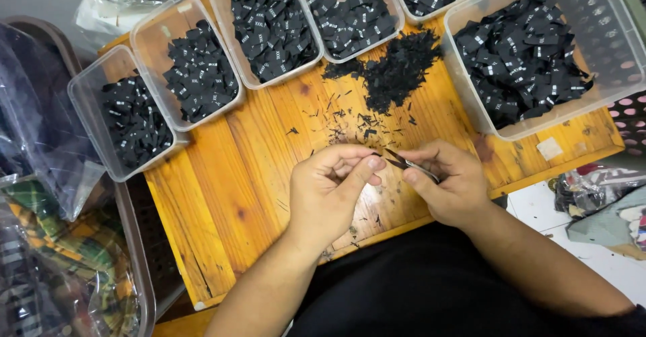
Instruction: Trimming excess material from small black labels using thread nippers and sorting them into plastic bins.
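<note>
My right hand [449, 183] grips small metal snips [409, 164], blades pointing left toward my left hand. My left hand [331, 190] is curled with thumb and fingers pinched together right at the blade tips; whatever it pinches is hidden by the fingers. Both hands hover over the near middle of a wooden board [222, 202]. A loose heap of black fabric trimmings [393, 68] lies on the board just beyond the hands, with small black scraps [346, 129] scattered between.
Several clear plastic tubs of black fabric size labels ring the board's far side: left [128, 118], centre [269, 24], large one right [521, 57]. Bagged plaid fabric [60, 243] lies at the left. Cloth scraps [599, 209] lie at the right.
</note>
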